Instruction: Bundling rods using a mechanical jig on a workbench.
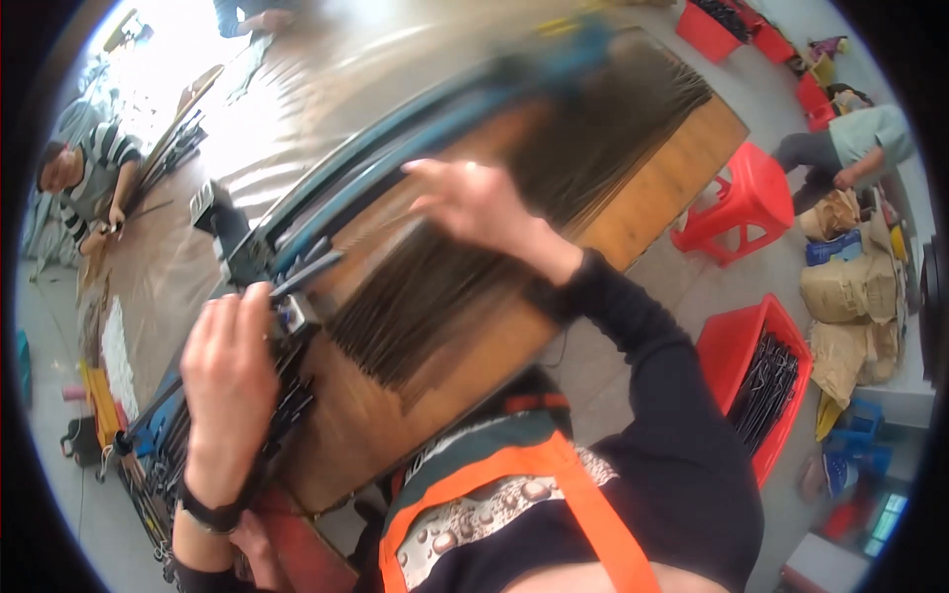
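Observation:
A long frame of dark blue bars (366, 188) slants across the table, its far end smeared by motion. Near my left hand the bars meet a dark block fitting (229, 235) and a small metal-plated block (300, 314). My left hand (229, 361) is closed at this near end, its fingertips beside a short grey-blue bar; what lies under the fingers is partly hidden. My right hand (479, 203) hovers by the middle of the frame, fingers apart, index finger stretched toward a bar. Beneath it lie many thin dark rods (395, 316), side by side.
The wooden table edge (652, 188) runs along my right. Past it are a red stool (741, 203) and a red bin (717, 336) of dark metal parts. Black bar parts (287, 410) crowd the near left. A person in stripes (114, 158) works at the far left; others are farther off.

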A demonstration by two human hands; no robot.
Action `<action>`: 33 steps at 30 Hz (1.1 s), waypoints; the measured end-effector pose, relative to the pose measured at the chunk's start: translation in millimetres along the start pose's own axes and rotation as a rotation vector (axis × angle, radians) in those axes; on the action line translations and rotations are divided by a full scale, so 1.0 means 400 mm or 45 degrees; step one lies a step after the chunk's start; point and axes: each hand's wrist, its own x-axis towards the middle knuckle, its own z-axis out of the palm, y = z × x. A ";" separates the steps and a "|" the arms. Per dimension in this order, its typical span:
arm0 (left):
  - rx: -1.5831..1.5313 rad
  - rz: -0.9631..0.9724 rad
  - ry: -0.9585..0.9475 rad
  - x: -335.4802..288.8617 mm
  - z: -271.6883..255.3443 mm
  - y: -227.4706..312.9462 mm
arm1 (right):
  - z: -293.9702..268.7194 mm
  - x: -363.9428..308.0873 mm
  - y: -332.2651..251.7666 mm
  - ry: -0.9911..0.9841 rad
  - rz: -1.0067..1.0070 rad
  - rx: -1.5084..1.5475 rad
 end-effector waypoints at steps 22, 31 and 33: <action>-0.270 -0.089 -0.021 0.001 0.139 -0.127 | 0.035 0.061 -0.069 -0.103 -0.127 -0.029; -0.164 -0.361 -0.254 -0.132 -0.018 -0.163 | 0.065 0.090 -0.119 0.137 0.075 0.487; -0.295 -0.406 -0.301 -0.149 -0.021 -0.145 | 0.089 0.110 -0.187 0.118 -0.049 0.534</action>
